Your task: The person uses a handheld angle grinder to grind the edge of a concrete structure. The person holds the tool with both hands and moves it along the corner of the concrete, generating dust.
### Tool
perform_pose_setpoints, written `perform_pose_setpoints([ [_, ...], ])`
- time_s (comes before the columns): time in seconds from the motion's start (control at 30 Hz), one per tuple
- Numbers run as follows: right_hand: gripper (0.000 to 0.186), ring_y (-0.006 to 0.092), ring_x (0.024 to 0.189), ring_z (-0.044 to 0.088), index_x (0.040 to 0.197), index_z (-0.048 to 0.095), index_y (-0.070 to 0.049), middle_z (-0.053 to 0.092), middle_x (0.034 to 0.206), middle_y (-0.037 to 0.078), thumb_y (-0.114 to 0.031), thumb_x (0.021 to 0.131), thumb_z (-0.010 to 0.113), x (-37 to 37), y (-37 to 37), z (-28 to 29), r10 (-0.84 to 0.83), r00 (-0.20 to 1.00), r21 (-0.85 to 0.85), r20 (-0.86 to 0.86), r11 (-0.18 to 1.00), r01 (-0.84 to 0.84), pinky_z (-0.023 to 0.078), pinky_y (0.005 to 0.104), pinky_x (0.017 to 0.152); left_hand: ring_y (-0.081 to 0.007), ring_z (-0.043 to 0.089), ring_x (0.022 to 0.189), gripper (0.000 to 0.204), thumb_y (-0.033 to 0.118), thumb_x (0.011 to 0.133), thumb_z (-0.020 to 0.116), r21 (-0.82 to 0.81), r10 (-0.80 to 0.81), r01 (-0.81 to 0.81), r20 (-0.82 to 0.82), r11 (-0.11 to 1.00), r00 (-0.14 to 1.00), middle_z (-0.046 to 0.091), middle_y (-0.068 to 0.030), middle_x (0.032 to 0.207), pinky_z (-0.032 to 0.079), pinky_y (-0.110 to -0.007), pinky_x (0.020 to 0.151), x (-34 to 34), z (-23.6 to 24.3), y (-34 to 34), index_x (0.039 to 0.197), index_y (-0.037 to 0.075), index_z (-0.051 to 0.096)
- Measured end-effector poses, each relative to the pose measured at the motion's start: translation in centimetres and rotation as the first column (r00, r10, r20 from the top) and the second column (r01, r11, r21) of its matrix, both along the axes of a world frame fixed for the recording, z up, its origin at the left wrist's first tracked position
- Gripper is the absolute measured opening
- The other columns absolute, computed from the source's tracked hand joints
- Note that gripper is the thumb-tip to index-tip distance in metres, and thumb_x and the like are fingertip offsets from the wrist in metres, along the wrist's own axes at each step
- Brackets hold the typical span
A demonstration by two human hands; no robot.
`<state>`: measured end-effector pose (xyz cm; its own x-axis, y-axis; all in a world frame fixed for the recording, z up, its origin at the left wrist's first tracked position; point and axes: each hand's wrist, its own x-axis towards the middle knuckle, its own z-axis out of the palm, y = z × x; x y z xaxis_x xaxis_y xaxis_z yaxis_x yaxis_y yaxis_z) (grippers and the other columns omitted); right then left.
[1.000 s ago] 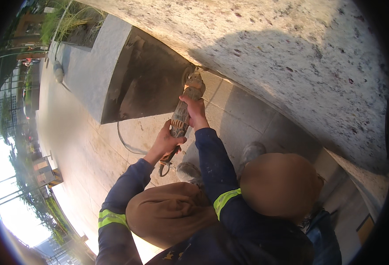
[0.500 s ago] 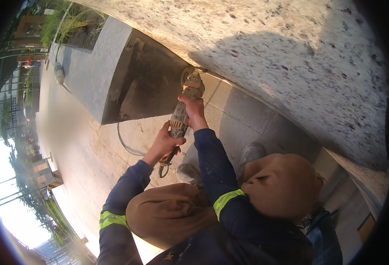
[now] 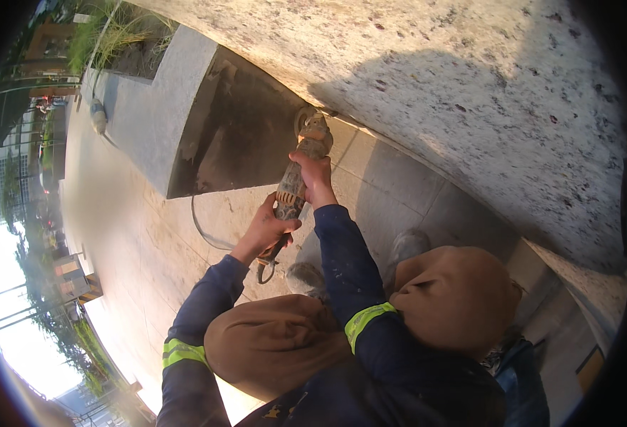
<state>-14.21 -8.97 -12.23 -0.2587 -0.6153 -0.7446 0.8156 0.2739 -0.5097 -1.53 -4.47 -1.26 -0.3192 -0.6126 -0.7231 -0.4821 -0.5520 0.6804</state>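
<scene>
Both my hands hold a dusty angle grinder. My left hand wraps round its rear end, where a dark cable loop hangs down. Farther forward, my right hand grips the body just behind the gear head. The grinder's disc stands at the corner between a dark, smeared wall panel and the speckled stone slab. From this view I cannot tell whether the disc touches the panel or is spinning.
Grey floor tiles lie under the tool, close to my shoes. A cable curves over the paving at the panel's foot. Far left, a bottle-shaped object rests by the grey planter wall. Grass grows behind it.
The panel, slab and planter have shifted very slightly to the right in view. My grip on the angle grinder looks the same, and its head stays at the corner.
</scene>
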Motion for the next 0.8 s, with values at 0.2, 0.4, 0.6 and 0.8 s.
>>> perform_pose_setpoints([
  [0.2,0.062,0.0261,0.076,0.065,0.119,0.039,0.003,0.057,0.098,0.015,-0.014,0.074,0.079,0.1,-0.2,-0.5,-0.011,1.000,-0.044,-0.027,0.999,0.010,0.058,0.0446,0.061,-0.0172,0.060,0.049,0.068,0.001,0.076,0.073,-0.038,-0.025,0.026,0.029,0.999,0.999,0.059,-0.0104,0.080,0.049,-0.030,0.043,-0.8,1.1,-0.1,0.132,-0.001,0.035],
  [0.4,0.064,0.0260,0.079,0.064,0.119,0.038,0.003,0.058,0.099,0.016,-0.013,0.073,0.080,0.2,0.3,-0.5,0.018,1.000,0.002,-0.016,1.000,-0.018,0.058,0.0446,0.062,-0.0170,0.060,0.049,0.070,0.002,0.076,0.073,-0.007,-0.001,0.001,0.023,1.000,1.000,0.059,-0.0104,0.080,0.049,-0.030,0.043,-0.1,0.0,0.4,0.134,-0.001,0.034],
  [0.6,0.068,0.0271,0.086,0.064,0.120,0.038,0.004,0.058,0.103,0.018,-0.015,0.071,0.081,0.1,0.2,-0.4,0.054,0.985,0.043,-0.164,0.998,-0.048,0.057,0.0442,0.069,-0.0173,0.061,0.051,0.072,0.002,0.076,0.073,-0.062,-0.031,0.032,0.026,0.998,0.999,0.060,-0.0107,0.080,0.050,-0.030,0.045,-0.4,0.3,0.6,0.136,-0.002,0.033],
  [0.8,0.071,0.0282,0.089,0.064,0.122,0.038,0.006,0.058,0.107,0.020,-0.017,0.070,0.082,0.0,0.3,-0.1,0.072,0.986,0.076,-0.151,0.995,-0.061,0.056,0.0432,0.073,-0.0175,0.061,0.051,0.072,0.002,0.076,0.073,0.001,-0.020,0.020,0.040,1.000,0.999,0.061,-0.0102,0.080,0.051,-0.031,0.045,-0.3,0.3,0.3,0.136,-0.001,0.034],
])
